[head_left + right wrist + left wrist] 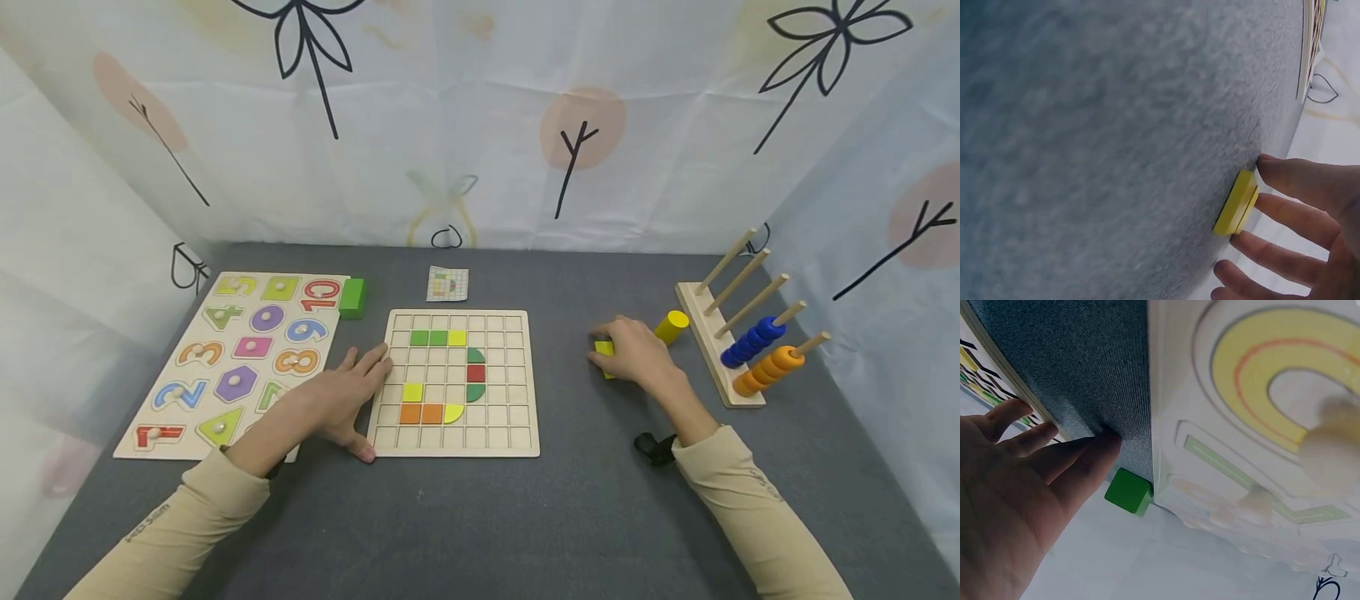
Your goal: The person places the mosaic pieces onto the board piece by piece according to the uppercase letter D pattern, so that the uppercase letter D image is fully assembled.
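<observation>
In the head view my left hand [341,400] rests with spread fingers against the left edge of a wooden grid board [502,433]. Its thumb touches the lower left corner. Green, yellow, red and orange tiles lie in some of the board's squares, a few of them with rounded edges. My right hand [637,354], right of the board, pinches a yellow block [604,348] on the table. The right wrist view shows the yellow block [1236,203] among the fingertips, in two offset layers. The fingers partly cover it from above.
A number-and-shape puzzle board [195,329] lies left, with a green block [352,298] at its upper right corner. A small pattern card [447,284] lies behind the grid. Beyond my right hand stand a yellow cylinder [671,327] and a peg stand [738,398] with blue and orange rings.
</observation>
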A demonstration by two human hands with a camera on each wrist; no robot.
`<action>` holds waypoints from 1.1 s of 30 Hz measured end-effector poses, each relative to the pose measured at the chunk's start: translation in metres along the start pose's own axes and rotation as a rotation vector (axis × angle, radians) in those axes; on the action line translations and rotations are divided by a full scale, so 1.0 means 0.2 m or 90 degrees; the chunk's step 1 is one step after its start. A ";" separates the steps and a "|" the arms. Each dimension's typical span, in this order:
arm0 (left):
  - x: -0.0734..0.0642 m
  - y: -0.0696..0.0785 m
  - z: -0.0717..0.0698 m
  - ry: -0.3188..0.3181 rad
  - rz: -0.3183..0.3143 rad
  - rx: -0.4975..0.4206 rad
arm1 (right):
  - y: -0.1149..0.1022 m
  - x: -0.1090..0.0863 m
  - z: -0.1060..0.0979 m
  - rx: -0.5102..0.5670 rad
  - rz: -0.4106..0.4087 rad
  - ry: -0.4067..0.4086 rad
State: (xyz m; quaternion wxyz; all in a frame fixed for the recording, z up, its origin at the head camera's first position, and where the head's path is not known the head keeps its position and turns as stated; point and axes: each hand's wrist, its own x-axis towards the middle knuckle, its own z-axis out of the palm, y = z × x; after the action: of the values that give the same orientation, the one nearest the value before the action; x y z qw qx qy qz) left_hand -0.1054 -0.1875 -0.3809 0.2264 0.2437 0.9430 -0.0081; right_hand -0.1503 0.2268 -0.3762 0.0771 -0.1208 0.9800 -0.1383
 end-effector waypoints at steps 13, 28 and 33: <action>0.00 0.00 0.00 0.005 0.002 0.000 | 0.03 -0.01 -0.01 0.036 0.003 -0.043; 0.00 -0.01 0.01 0.008 0.004 0.001 | -0.06 0.01 0.04 0.032 -0.028 0.003; 0.00 -0.01 0.01 0.006 0.000 0.001 | -0.09 0.02 0.05 0.032 -0.038 0.009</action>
State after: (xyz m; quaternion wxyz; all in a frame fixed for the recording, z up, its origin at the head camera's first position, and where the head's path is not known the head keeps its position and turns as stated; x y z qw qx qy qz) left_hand -0.1059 -0.1893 -0.3837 0.2217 0.2442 0.9440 -0.0075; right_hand -0.1480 0.2056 -0.3815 0.0692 -0.1468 0.9727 -0.1660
